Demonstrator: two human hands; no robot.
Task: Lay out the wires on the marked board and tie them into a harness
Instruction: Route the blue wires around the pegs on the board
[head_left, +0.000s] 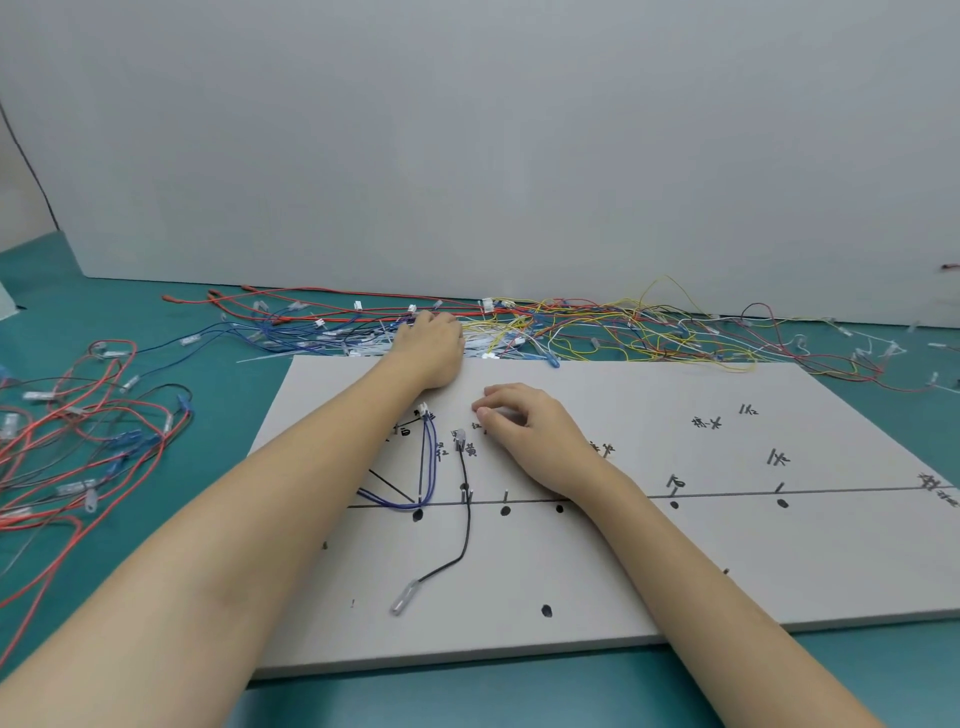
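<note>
Hands (431, 338) at board (675, 571) far edge, wires (571, 322) beyond

Workshop bench — loose wires (597, 322) (terminated), marked board (649, 545).

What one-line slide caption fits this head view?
Left hand reaches into loose wires beyond the marked board; right hand rests on it beside routed blue wires.
</note>
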